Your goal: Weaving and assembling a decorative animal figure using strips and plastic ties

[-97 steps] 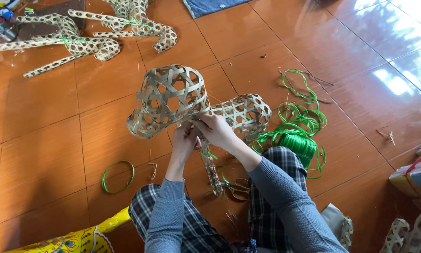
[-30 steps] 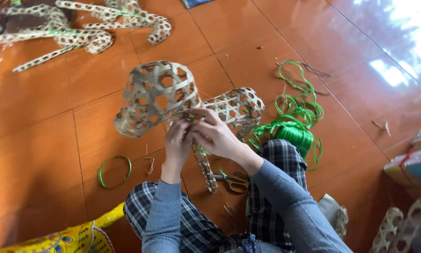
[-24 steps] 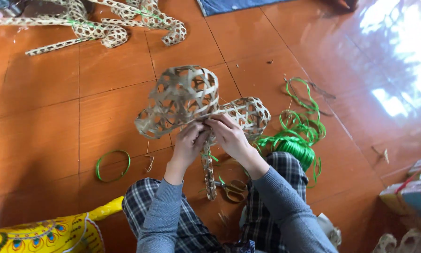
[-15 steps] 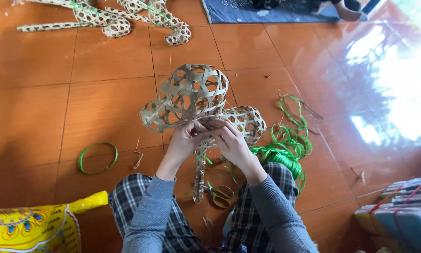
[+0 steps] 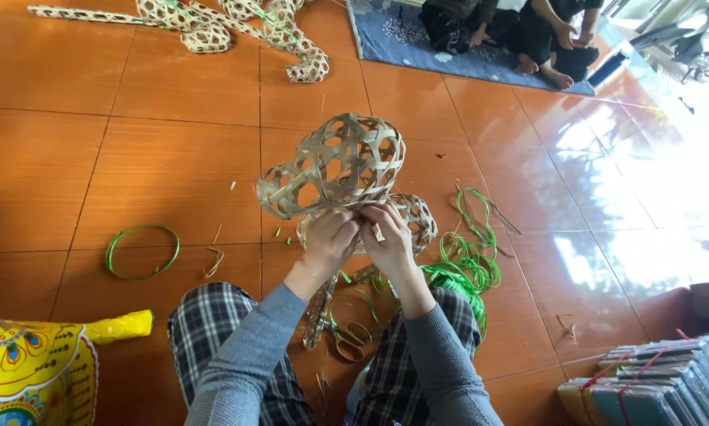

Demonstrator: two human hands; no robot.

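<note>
My left hand (image 5: 328, 241) and right hand (image 5: 389, 241) both in closed pinch grip on woven bamboo frame (image 5: 334, 167), held above floor before knees. Risk, my guess: thin stiff strips may snap or slip loose if pinch eases. Open hexagon lattice, rounded, pale; glossy green cord (image 5: 457, 276) right, scissors (image 5: 346, 339) near

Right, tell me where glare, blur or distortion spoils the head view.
Head view: strong window glare whitens the glossy tile floor at upper right, washing out detail there; the woven bamboo frame, left hand and right hand are evenly lit and sharp; straight tile joints bow slightly toward the edges, a wide-angle effect; the green cord bundle stays crisp.
</note>
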